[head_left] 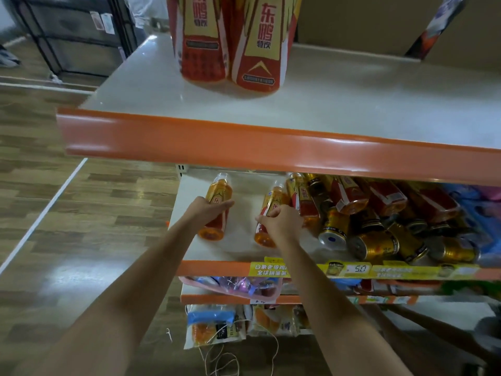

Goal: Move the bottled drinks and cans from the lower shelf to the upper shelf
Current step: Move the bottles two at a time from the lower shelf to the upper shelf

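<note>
Two amber bottled drinks with red and gold labels lie on the lower shelf (244, 248). My left hand (210, 210) grips the left bottle (218, 195) round its middle. My right hand (282, 222) grips the right bottle (273, 198), whose base points toward me. To their right lies a heap of more bottles (349, 196) and gold cans (376, 245). On the upper shelf (352, 104) two of the same bottles (230, 44) stand upright at the back left; their tops are cut off by the frame.
The upper shelf's orange front lip (244, 147) overhangs the lower shelf. Yellow price tags (349, 268) line the lower edge. Packaged goods (217, 324) fill the shelves below, with loose string hanging. Blue packs (482, 221) sit far right. Wooden floor (67, 213) lies left.
</note>
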A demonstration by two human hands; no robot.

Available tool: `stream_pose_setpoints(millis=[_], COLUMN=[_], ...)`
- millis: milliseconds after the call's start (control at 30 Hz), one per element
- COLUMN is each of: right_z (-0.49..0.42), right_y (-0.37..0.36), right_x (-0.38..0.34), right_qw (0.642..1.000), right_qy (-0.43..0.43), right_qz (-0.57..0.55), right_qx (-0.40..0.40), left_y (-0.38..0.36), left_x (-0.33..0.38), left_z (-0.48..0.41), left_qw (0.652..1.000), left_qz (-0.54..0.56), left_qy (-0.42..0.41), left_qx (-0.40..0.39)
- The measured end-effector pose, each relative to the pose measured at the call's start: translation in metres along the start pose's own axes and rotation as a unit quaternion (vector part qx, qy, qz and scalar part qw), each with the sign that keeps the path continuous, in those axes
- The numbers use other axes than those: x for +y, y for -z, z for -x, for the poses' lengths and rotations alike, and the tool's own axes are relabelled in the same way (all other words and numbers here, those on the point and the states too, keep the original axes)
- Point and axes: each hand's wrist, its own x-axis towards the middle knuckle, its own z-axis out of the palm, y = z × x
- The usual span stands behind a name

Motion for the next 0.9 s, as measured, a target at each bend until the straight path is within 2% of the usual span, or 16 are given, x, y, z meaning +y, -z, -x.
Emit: stream_pose_setpoints(millis=[167, 300, 500, 600, 700, 767, 900], right_z=[-0.016, -0.015, -0.012, -0.03, -0.033, -0.03, -0.023], right_y=[0.012, 0.005, -0.012, -0.035, -0.035, -0.029, -0.024], right_x=[-0.006, -0.004, -0.003, 0.012, 0.008, 0.001, -0.01], right_qw=[0.993, 0.99, 0.967, 0.967, 0.963, 0.961, 0.97], right_qy=[-0.11, -0.115, -0.134, -0.135, -0.161, -0.168, -0.148], right_qz=[-0.005, -0.019, -0.07, -0.072, -0.121, -0.143, -0.117], right_qx=[-0.037, -0.076, -0.207, -0.204, -0.178, -0.164, -0.156], left_y=[-0.006, -0.007, 0.0, 0.005, 0.006, 0.006, 0.008], left_x=[0.002, 0.001, 0.006, 0.014, 0.012, 0.008, 0.002], left_z=[-0.004, -0.007, -0.008, -0.007, -0.003, -0.002, 0.005], left_qw=[0.998, 0.997, 1.0, 0.998, 0.997, 0.998, 0.994], left_qz=[-0.003, -0.032, -0.006, -0.023, -0.028, 0.015, 0.094], left_qy=[0.015, 0.009, 0.023, 0.055, 0.059, 0.051, 0.039], left_qx=[0.057, 0.065, 0.017, -0.031, -0.04, -0.036, -0.035])
